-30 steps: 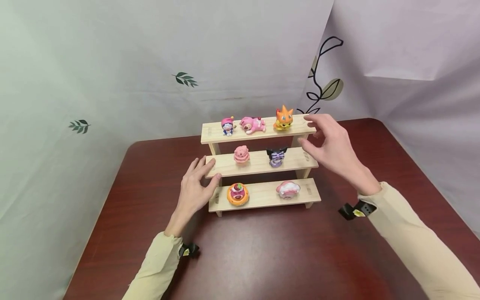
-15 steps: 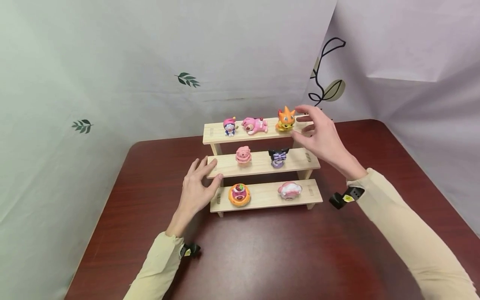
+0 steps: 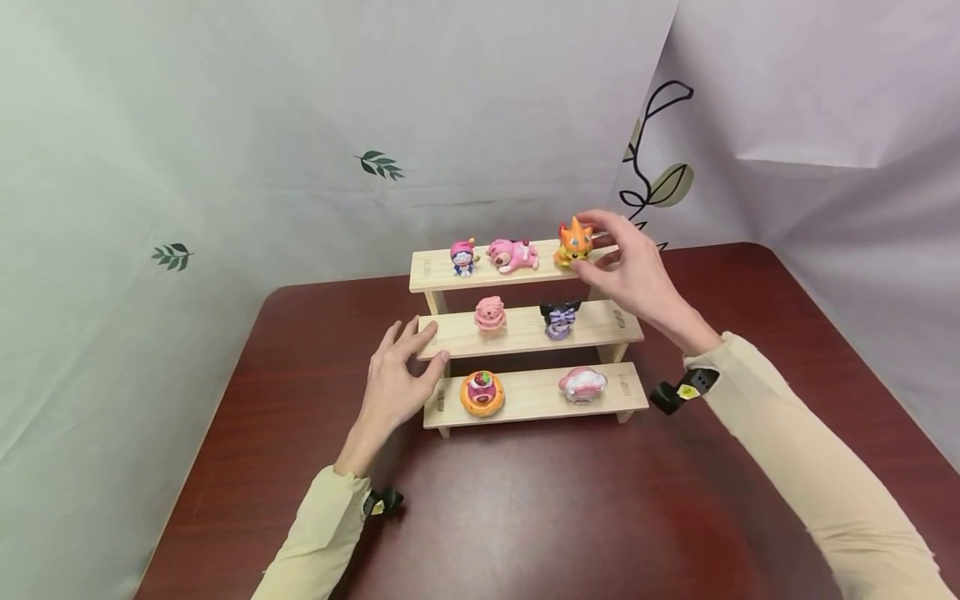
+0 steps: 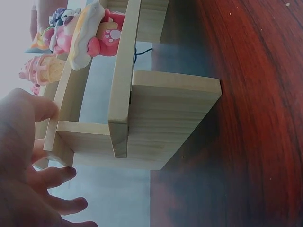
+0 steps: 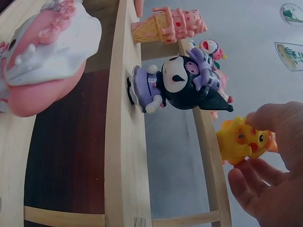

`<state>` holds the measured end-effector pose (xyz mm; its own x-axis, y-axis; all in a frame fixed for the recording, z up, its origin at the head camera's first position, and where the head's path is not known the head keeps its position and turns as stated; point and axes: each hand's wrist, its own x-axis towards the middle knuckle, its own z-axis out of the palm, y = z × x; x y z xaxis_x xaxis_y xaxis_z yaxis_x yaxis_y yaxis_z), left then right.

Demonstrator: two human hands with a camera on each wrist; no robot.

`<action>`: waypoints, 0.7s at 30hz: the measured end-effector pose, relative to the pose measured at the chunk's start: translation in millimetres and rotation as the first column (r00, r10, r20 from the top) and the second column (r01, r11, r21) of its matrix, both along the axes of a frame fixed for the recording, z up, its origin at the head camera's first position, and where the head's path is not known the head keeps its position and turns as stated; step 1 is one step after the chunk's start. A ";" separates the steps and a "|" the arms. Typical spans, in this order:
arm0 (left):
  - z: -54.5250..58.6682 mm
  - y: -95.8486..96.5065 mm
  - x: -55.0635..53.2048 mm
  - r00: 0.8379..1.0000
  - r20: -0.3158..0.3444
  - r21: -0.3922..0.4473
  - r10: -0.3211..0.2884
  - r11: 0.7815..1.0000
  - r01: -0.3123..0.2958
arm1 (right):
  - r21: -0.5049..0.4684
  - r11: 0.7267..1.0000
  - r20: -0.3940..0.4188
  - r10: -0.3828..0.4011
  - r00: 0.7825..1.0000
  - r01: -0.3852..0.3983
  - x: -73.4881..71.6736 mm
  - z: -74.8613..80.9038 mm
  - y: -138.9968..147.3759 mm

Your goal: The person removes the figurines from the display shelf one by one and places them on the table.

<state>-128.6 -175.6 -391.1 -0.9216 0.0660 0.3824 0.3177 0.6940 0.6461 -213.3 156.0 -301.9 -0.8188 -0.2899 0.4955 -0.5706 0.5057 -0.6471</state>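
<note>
A three-tier wooden display stand [image 3: 525,333] carries several small figurines. My left hand [image 3: 397,379] holds the left end of its middle shelf; in the left wrist view the thumb and a finger meet the board's end while the other fingers [image 4: 66,205] extend past it. At the right of the top shelf, my right hand [image 3: 633,267] pinches a yellow figurine in an orange spiky hood [image 3: 576,243]. The right wrist view shows the thumb on the head of this yellow figurine [image 5: 236,142], fingers on its other side. It stands on or just at the shelf; contact is hard to tell.
Left on the top shelf are a blue figurine with a pink cap [image 3: 462,258] and a lying pink bear [image 3: 513,256]. The middle shelf has a pink ice-cream-cone figurine [image 3: 491,315] and a black-purple figurine [image 3: 560,320]. Below sit an orange ring-shaped figurine [image 3: 482,394] and a pink-white one [image 3: 583,386].
My right hand has moved left from the top shelf's right end, and its thumb and fingers have closed round the orange-hooded figurine. The left hand stays at the middle shelf's end.
</note>
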 end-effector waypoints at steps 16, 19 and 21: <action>-0.1 -0.7 1.2 1.000 0.001 -0.002 0.002 1.000 -0.002 | -0.009 1.000 0.022 -0.012 1.000 0.012 -1.6 2.9 -4.9; -0.3 -0.6 0.5 1.000 -0.013 -0.004 0.002 1.000 -0.002 | -0.011 1.000 0.002 -0.024 1.000 0.024 -1.5 3.0 -5.7; -0.6 -0.4 -0.1 1.000 -0.017 -0.006 0.004 1.000 -0.004 | -0.008 0.999 -0.008 -0.037 0.999 0.037 -1.5 2.8 -5.8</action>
<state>-128.8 -176.0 -391.7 -0.9151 0.0651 0.3979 0.3263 0.6992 0.6361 -214.8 150.2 -299.1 -0.8249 -0.2552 0.5044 -0.5568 0.5213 -0.6468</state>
